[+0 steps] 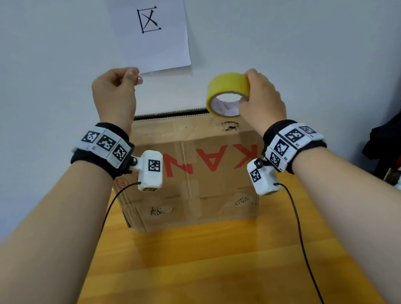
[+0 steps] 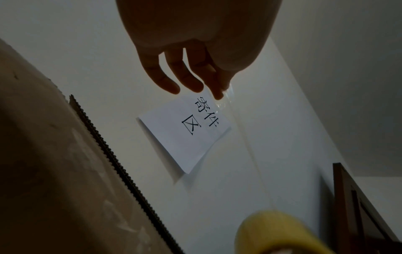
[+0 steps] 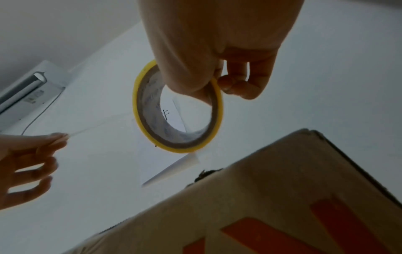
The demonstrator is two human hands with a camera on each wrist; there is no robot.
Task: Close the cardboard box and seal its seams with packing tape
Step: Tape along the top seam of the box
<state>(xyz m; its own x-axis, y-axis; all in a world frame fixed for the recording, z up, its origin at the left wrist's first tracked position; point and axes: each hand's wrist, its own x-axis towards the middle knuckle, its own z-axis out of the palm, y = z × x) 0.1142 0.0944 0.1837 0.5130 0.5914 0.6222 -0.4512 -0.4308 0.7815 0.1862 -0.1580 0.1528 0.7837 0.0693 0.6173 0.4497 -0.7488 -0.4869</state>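
Cardboard box standing closed on the surface, seams untaped. Right hand gripping tape roll above it; left hand pinching the clear tape end. Sealing still ahead.

Yellow wooden table, cardboard box standing on it, against wall

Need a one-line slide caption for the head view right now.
Above the cardboard box, the right hand holds a yellow tape roll while the left hand pinches the clear tape end.
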